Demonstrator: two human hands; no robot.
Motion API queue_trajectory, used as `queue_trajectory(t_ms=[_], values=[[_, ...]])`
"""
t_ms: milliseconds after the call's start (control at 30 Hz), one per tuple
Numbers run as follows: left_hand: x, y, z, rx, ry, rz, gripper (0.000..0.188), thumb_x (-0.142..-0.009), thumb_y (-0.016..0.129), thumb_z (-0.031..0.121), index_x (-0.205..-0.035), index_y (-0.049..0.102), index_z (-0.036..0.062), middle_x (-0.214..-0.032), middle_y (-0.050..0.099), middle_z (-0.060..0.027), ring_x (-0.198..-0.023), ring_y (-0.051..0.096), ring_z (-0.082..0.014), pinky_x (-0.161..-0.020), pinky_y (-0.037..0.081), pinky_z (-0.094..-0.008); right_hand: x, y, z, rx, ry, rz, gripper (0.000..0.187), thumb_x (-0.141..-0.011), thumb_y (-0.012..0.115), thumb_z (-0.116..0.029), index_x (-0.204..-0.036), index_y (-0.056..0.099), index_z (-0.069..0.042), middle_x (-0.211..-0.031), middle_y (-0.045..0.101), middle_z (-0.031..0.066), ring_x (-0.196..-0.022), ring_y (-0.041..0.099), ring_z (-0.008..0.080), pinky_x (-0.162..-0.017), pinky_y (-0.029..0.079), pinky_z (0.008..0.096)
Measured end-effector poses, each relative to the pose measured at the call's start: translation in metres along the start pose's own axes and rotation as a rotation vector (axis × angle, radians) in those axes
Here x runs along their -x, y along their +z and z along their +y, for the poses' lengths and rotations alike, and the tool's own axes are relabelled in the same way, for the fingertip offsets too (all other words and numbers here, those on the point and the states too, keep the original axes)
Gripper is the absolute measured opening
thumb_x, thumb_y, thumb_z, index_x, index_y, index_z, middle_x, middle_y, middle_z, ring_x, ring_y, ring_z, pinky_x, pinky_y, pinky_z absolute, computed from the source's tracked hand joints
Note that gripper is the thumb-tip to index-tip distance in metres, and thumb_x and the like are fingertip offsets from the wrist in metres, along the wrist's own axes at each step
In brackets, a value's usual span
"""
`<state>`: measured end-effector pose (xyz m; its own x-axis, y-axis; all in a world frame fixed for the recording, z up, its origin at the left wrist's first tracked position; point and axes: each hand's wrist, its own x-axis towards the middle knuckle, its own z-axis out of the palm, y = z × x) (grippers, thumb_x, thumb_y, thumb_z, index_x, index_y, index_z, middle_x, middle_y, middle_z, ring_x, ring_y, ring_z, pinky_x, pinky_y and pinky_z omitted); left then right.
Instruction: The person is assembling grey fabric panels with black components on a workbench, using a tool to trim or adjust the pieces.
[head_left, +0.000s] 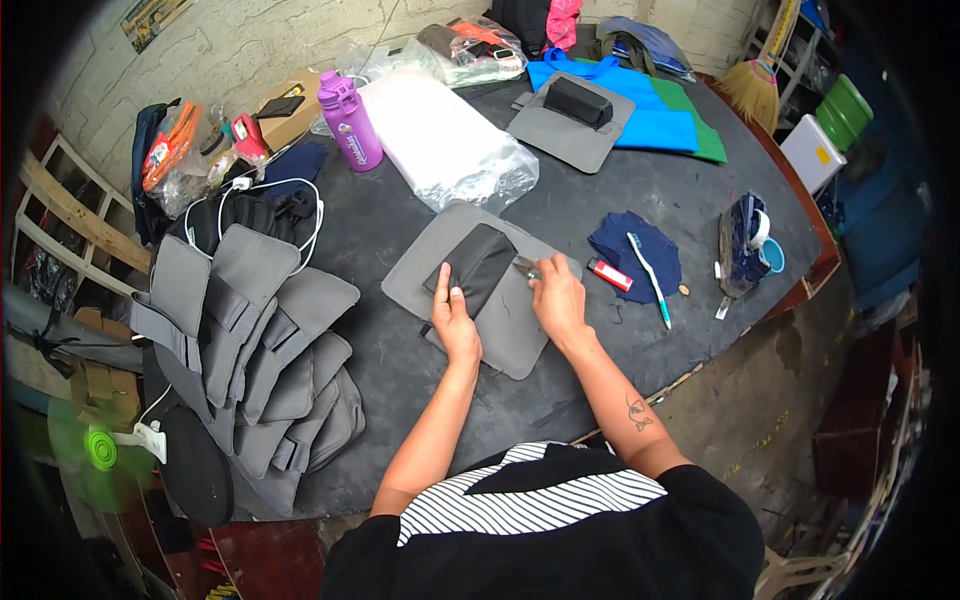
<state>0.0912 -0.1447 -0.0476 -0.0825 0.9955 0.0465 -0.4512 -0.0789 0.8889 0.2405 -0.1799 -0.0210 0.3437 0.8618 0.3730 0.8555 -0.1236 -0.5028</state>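
A flat grey fabric panel point(515, 347) with rounded corners lies in front of me, tilted on the table. A black padded piece point(484, 262) is fixed across its middle. My left hand point(456, 325) rests at the near left edge of the black piece, fingers stretched out and thumb apart. Over the panel's right side, my right hand point(558, 302) is closed in a pinch on a small metal tool point(527, 269), which looks like thread snips; its handle is mostly hidden by the fingers. Grey strap ends show at the panel's left and right edges.
Grey fabric pieces point(262, 345) are heaped at left, beside a small green fan point(101, 448). A purple bottle point(350, 125) and a plastic-wrapped white stack point(440, 135) stand behind. A similar panel point(562, 140) lies far off. At right are a toothbrush point(650, 276), red lighter point(610, 275) and navy cloth point(660, 243).
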Motion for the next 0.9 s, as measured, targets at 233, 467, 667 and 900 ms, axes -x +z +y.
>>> queue_trajectory(t_ms=[233, 467, 667, 900], values=[[-0.005, -0.006, -0.008, 0.063, -0.078, 0.049, 0.042, -0.096, 0.042, 0.000, -0.138, 0.043, -0.0012, -0.142, 0.043, -0.0072, -0.126, 0.039, -0.0095, -0.105, 0.026, -0.0229, -0.006, 0.003, 0.005, -0.047, 0.022, 0.115, 0.024, -0.079, 0.065, -0.003, -0.102, 0.059, -0.002, -0.098, 0.055, 0.0151, -0.085, 0.061, 0.0380, -0.071, 0.050, 0.0453], [-0.005, -0.005, -0.008, 0.059, -0.013, 0.059, 0.043, -0.094, 0.045, -0.001, -0.138, 0.044, -0.0005, -0.141, 0.045, -0.0064, -0.127, 0.038, -0.0087, -0.106, 0.025, -0.0237, 0.002, 0.003, -0.004, -0.065, -0.060, 0.040, 0.024, -0.079, 0.064, -0.001, -0.103, 0.058, -0.002, -0.098, 0.056, 0.0148, -0.084, 0.061, 0.0366, -0.071, 0.050, 0.0438], [-0.013, -0.005, 0.010, 0.156, -0.079, 0.032, 0.038, -0.095, 0.043, 0.000, -0.132, 0.050, 0.0011, -0.138, 0.047, -0.0096, -0.128, 0.041, -0.0176, -0.109, 0.027, -0.0305, 0.017, -0.022, 0.006, -0.161, 0.068, 0.103, 0.026, -0.078, 0.064, -0.004, -0.103, 0.058, -0.005, -0.099, 0.057, 0.0141, -0.084, 0.061, 0.0363, -0.071, 0.049, 0.0423], [-0.025, 0.001, 0.049, 0.093, 0.028, -0.008, 0.033, -0.092, 0.045, -0.001, -0.122, 0.058, 0.0019, -0.128, 0.054, -0.0072, -0.123, 0.044, -0.0165, -0.108, 0.029, -0.0301, 0.011, -0.050, 0.066, 0.202, 0.004, 0.283, 0.029, -0.078, 0.072, -0.026, -0.098, 0.063, -0.007, -0.103, 0.055, 0.0089, -0.098, 0.048, 0.0298, -0.084, 0.037, 0.0428]])
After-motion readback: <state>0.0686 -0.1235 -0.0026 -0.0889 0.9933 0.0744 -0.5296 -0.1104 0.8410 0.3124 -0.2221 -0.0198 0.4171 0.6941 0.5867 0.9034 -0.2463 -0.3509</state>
